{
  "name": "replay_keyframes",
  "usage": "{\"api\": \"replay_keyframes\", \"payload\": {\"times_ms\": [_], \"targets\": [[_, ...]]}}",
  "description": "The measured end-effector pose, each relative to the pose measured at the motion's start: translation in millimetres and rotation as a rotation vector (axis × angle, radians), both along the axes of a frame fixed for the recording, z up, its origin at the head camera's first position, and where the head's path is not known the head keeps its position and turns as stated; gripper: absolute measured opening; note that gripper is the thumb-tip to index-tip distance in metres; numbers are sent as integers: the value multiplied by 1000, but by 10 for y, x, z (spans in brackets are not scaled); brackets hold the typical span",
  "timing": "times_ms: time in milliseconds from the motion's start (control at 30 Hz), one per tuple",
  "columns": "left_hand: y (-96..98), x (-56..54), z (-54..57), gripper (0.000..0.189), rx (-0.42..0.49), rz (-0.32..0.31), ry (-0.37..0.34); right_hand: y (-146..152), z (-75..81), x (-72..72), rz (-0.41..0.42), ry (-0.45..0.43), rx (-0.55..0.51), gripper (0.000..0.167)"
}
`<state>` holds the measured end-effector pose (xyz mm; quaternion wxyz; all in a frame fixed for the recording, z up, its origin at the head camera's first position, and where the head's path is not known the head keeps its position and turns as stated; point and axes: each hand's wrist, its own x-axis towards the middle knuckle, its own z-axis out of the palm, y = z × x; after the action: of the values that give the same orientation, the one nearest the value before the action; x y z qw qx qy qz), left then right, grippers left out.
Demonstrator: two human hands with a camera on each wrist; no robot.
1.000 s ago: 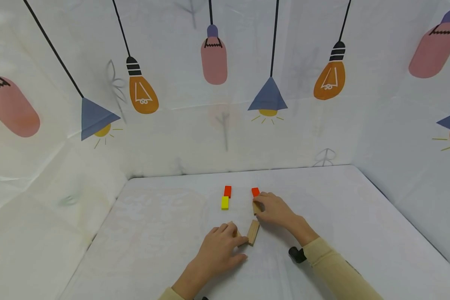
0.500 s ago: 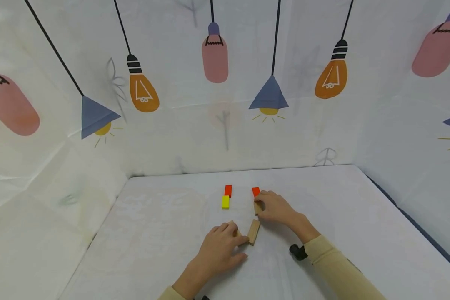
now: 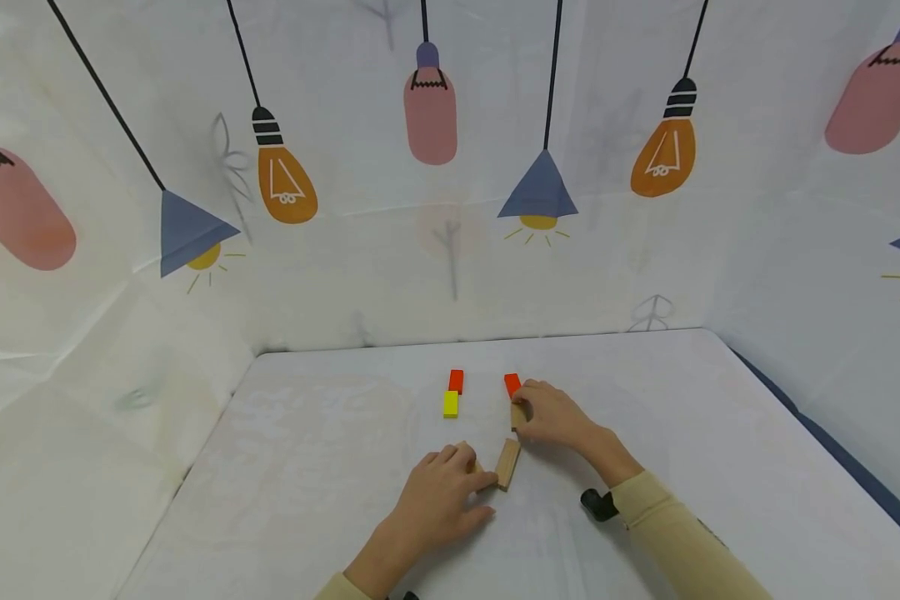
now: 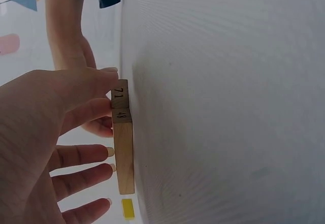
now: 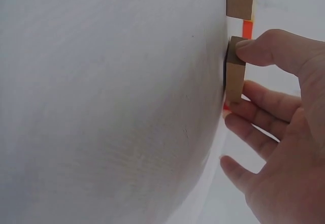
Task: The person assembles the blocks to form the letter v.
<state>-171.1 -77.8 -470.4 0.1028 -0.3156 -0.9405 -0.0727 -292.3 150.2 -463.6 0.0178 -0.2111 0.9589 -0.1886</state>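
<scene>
Left hand (image 3: pixel 437 500): fingers spread and slightly bent, tips on a left wooden block (image 4: pixel 124 158), thumb reaching the middle wooden block (image 3: pixel 507 464). Right hand (image 3: pixel 551 417): thumb and fingertips pinching the right wooden block (image 5: pixel 235 82) end to end, just beyond the middle one. All three: oblong, smooth, pale-grained, lying on the table; dark numerals, 48 and 71, on two end faces.

Farther out: yellow block (image 3: pixel 451 405), flat-sided, against a red block (image 3: pixel 456 382); second red block (image 3: pixel 512 384) by the right fingertips. White table (image 3: pixel 307 467); creased, lamp-printed sheeting (image 3: pixel 360 275).

Obscured: left wooden block mostly under the hand in the head view; right block's join with the red, behind fingers. Left sleeve (image 3: pixel 341 588) cut off by the lower edge.
</scene>
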Motion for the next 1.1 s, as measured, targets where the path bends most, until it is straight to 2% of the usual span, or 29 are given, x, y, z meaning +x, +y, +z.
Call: {"api": "replay_keyframes", "payload": {"times_ms": [533,800,1100], "targets": [[12,6,25,36,-18,8,-16,62,61,47,-19,44,-18,38],[26,12,35,38,-26,25,-56,72,82,106,-20,39,-12,39],[20,12,25,38,-21,27,-53,66,98,144,-44,29,-7,39]]}}
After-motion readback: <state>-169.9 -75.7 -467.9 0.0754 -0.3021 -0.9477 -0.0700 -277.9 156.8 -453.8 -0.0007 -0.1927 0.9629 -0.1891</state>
